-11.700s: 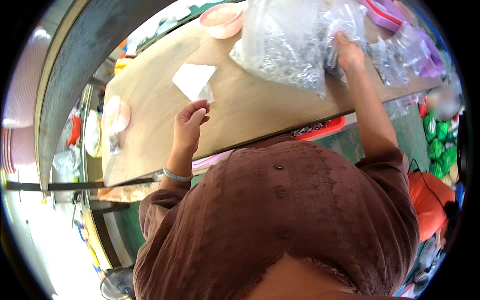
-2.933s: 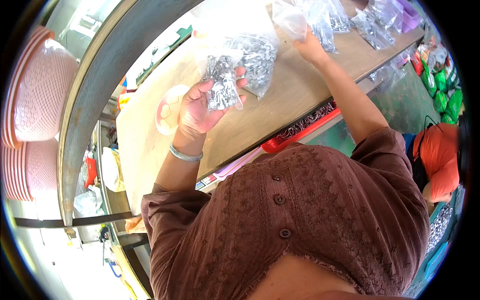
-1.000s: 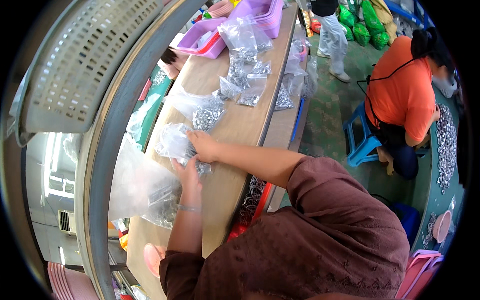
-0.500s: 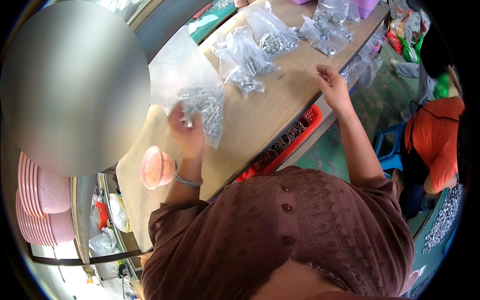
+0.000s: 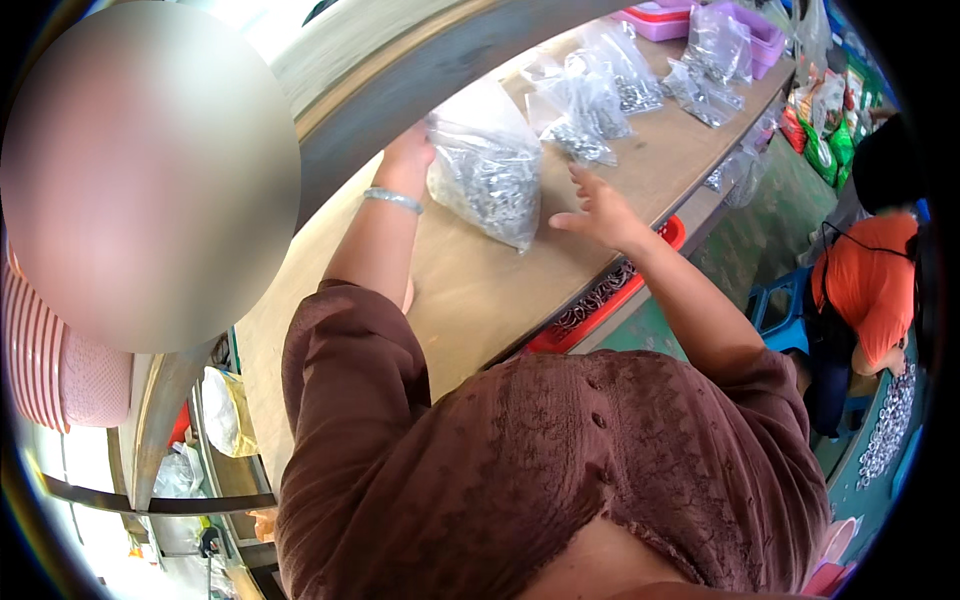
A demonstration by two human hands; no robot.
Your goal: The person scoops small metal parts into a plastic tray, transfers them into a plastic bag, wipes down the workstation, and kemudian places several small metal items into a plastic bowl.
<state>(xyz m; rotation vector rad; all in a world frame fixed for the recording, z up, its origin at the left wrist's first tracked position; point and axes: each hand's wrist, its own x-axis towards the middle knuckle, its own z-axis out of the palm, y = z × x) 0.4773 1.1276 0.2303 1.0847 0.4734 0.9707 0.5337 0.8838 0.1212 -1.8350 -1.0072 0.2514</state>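
A large clear plastic bag [image 5: 490, 185], filled with small silvery metal pieces, rests on the wooden table in front of me. At its upper left edge, my left hand [image 5: 410, 152] is closed on the plastic; its fingertips are partly hidden and slightly blurred. A pale bracelet circles that wrist. My right hand [image 5: 598, 212] hovers over the tabletop just right of the bag, fingers spread, holding nothing. Smaller clear bags [image 5: 585, 105] of similar metal pieces lie farther off, beyond both hands.
A red basket [image 5: 600, 310] of metal rings sits below the table's right edge. Purple bins [image 5: 755, 40] stand at the far end. A beam [image 5: 420, 70] crosses the upper left. Stacked pink baskets [image 5: 95, 380] are at left. A person in orange [image 5: 870, 280] works at right.
My left hand has moved from the front of the large bag to its upper left edge. My right hand has come left, nearer the bag, and its fingers have spread. The view has shifted.
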